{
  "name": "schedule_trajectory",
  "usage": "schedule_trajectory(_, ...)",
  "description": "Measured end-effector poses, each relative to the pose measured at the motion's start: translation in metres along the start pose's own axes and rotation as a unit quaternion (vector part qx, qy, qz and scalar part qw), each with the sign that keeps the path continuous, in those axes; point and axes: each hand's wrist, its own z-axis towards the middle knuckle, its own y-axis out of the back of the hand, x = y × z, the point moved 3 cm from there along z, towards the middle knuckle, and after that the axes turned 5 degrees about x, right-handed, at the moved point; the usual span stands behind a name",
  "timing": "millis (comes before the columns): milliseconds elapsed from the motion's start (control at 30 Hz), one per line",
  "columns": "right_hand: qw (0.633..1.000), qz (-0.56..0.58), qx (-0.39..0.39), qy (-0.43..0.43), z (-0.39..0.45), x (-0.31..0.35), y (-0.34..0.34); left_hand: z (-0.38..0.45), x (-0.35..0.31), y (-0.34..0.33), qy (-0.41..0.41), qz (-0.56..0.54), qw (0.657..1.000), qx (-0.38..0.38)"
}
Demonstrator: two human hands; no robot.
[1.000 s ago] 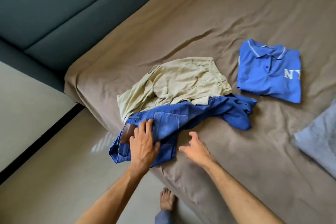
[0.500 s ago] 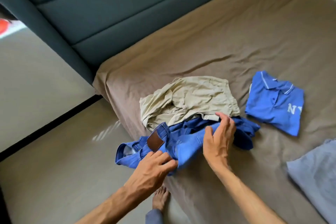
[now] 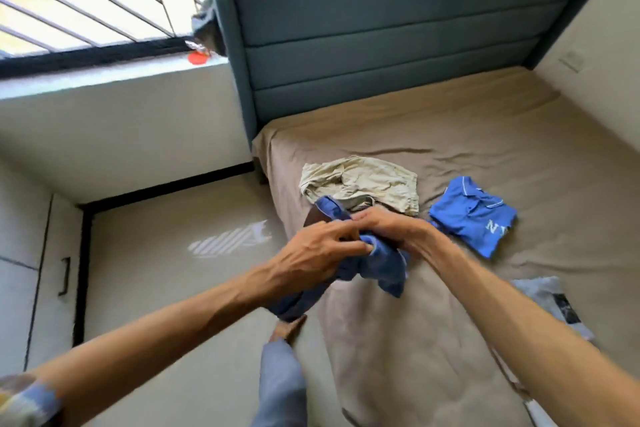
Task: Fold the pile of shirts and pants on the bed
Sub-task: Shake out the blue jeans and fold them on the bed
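your leg: down at the bottom edge, your trouser leg (image 3: 280, 388) and a bare foot (image 3: 285, 328) stood on the floor (image 3: 166, 288), right up against the side of the bed (image 3: 433, 340).
grey garment: a grey piece with a dark print (image 3: 550, 302) lay near the right edge of the bed, partly behind your right forearm. too blurry to say what it was tbh.
left hand: your left hand (image 3: 311, 258) was wrapped round the blue jeans (image 3: 377, 267), fingers (image 3: 349, 246) curled and pinching a bunch of denim.
right hand: your right hand (image 3: 391, 227) was on the same bundle from the other side, fingers bent into the fabric and gripping it, the two hands nearly touching.
jeans: bunched up between your hands at the near-left edge of the bed, a brown patch showing by the waistband and one part hanging over the side toward the floor.
beige shorts: crumpled heap (image 3: 363, 184) just behind the jeans, touching them.
blue polo: folded blue polo shirt (image 3: 472, 215) with white letters, lying flat to the right of the shorts and apart from them.
far end: teal padded headboard (image 3: 381, 45), then a barred window (image 3: 86, 3) with a small orange thing (image 3: 197, 58) on the sill.
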Motion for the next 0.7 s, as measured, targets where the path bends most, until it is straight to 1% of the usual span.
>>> schedule_trajectory(33, 1.0, 0.008, -0.027, 0.011, -0.01, 0.006, -0.002, -0.001, -0.009, 0.012, 0.012, -0.014, 1.0, -0.011)
schedule_trajectory(67, 0.997, -0.055, -0.058, 0.017, -0.034, 0.022, -0.006, -0.011, -0.031, 0.02, 0.016, -0.012, 1.0, -0.022)
schedule_trajectory(100, 0.992, -0.085, -0.081, 0.035, -0.046, 0.038, -0.007, -0.019, -0.04, 0.023, 0.027, -0.017, 0.999, -0.019)
schedule_trajectory(133, 0.976, -0.17, -0.115, 0.068, -0.066, 0.059, -0.007, -0.032, -0.049, 0.022, 0.029, -0.015, 0.999, -0.024)
schedule_trajectory(200, 0.923, -0.307, -0.172, 0.153, -0.102, 0.104, -0.014, -0.058, -0.072, 0.045, 0.054, -0.033, 0.997, -0.049)
schedule_trajectory(233, 0.894, -0.343, -0.209, 0.197, -0.116, 0.12, -0.018, -0.07, -0.081, 0.056, 0.07, -0.041, 0.994, -0.079)
schedule_trajectory(300, 0.83, -0.412, -0.269, 0.262, -0.144, 0.15, -0.026, -0.095, -0.092, 0.072, 0.123, -0.036, 0.977, -0.17)
schedule_trajectory(333, 0.81, -0.422, -0.286, 0.289, -0.161, 0.164, -0.034, -0.11, -0.099, 0.081, 0.172, -0.031, 0.961, -0.212)
schedule_trajectory(367, 0.806, -0.405, -0.3, 0.311, -0.173, 0.171, -0.039, -0.123, -0.098, 0.086, 0.24, -0.036, 0.94, -0.239)
schedule_trajectory(400, 0.808, -0.374, -0.312, 0.331, -0.185, 0.183, -0.044, -0.138, -0.094, 0.09, 0.311, -0.051, 0.916, -0.247)
schedule_trajectory(433, 0.812, -0.33, -0.327, 0.352, -0.197, 0.194, -0.047, -0.152, -0.091, 0.09, 0.371, -0.084, 0.896, -0.231)
schedule_trajectory(467, 0.817, -0.278, -0.34, 0.373, -0.208, 0.204, -0.048, -0.166, -0.09, 0.089, 0.406, -0.132, 0.881, -0.204)
schedule_trajectory(500, 0.819, -0.231, -0.347, 0.395, -0.218, 0.215, -0.05, -0.18, -0.088, 0.087, 0.414, -0.183, 0.875, -0.173)
schedule_trajectory(533, 0.829, -0.179, -0.345, 0.401, -0.226, 0.223, -0.051, -0.19, -0.091, 0.082, 0.401, -0.223, 0.877, -0.143)
schedule_trajectory(567, 0.844, -0.121, -0.329, 0.406, -0.232, 0.235, -0.054, -0.201, -0.098, 0.081, 0.386, -0.235, 0.883, -0.129)
schedule_trajectory(600, 0.857, -0.063, -0.303, 0.413, -0.236, 0.244, -0.056, -0.209, -0.104, 0.076, 0.372, -0.233, 0.889, -0.131)
schedule_trajectory(633, 0.861, -0.019, -0.282, 0.422, -0.239, 0.252, -0.057, -0.217, -0.108, 0.072, 0.364, -0.232, 0.889, -0.154)
schedule_trajectory(667, 0.863, 0.0, -0.272, 0.425, -0.24, 0.261, -0.062, -0.228, -0.112, 0.069, 0.363, -0.24, 0.882, -0.181)
schedule_trajectory(700, 0.864, 0.0, -0.283, 0.416, -0.239, 0.267, -0.066, -0.237, -0.112, 0.067, 0.36, -0.244, 0.876, -0.207)
